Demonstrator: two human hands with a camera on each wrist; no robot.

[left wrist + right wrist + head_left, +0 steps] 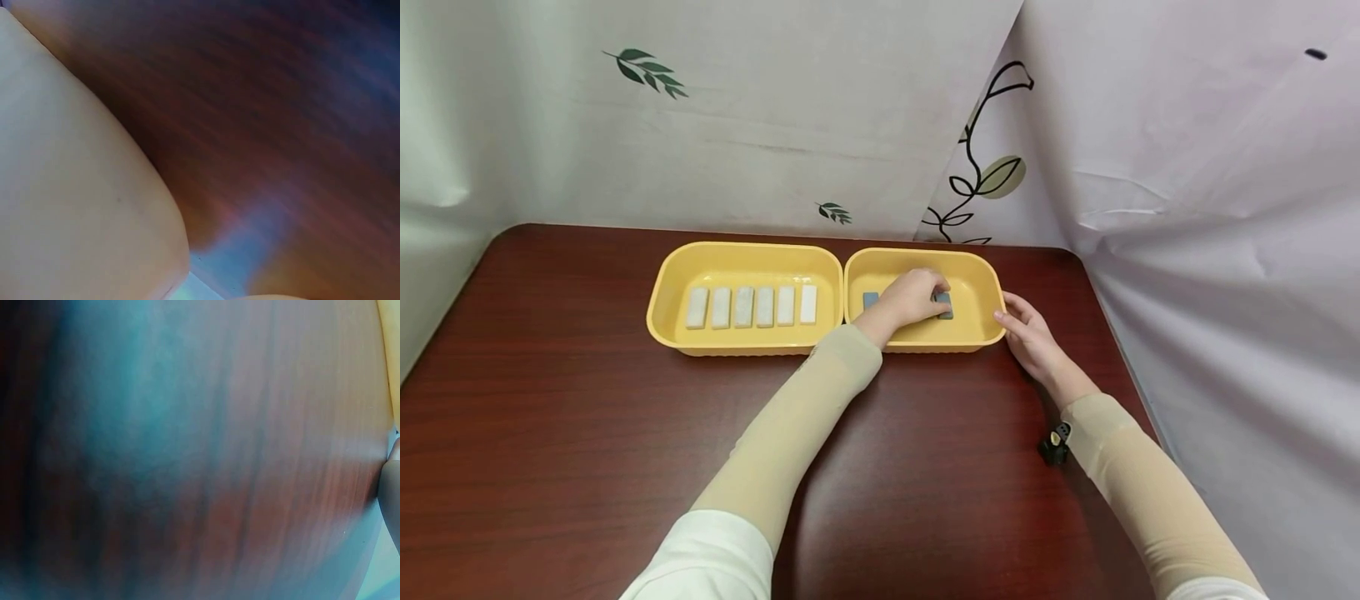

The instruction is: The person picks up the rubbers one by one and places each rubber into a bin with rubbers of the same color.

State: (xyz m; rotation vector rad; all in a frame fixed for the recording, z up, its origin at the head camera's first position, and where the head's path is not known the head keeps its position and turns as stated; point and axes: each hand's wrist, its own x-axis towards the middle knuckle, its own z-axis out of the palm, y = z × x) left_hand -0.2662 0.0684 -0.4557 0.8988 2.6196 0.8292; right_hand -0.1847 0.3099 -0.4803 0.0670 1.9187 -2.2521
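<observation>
In the head view, my left hand (912, 298) reaches into the right yellow tub (977, 287). Its thumb and fingers pinch a small blue-grey block (945, 310), partly covered by the fingers. Another blue block (870, 299) lies to the left of the wrist in the same tub; the hand hides the part of the floor between them. My right hand (1032, 337) grips the right end of this tub, thumb at the rim and fingers along the outer wall. Only bare skin and the table show in the left wrist view.
A second yellow tub (745, 340) stands against the first on its left. Several whitish rectangular blocks (743, 307) stand in a row inside it. Both tubs sit near the back of the dark red wooden table (587, 433). Patterned white cloth (737, 125) hangs behind and at the sides.
</observation>
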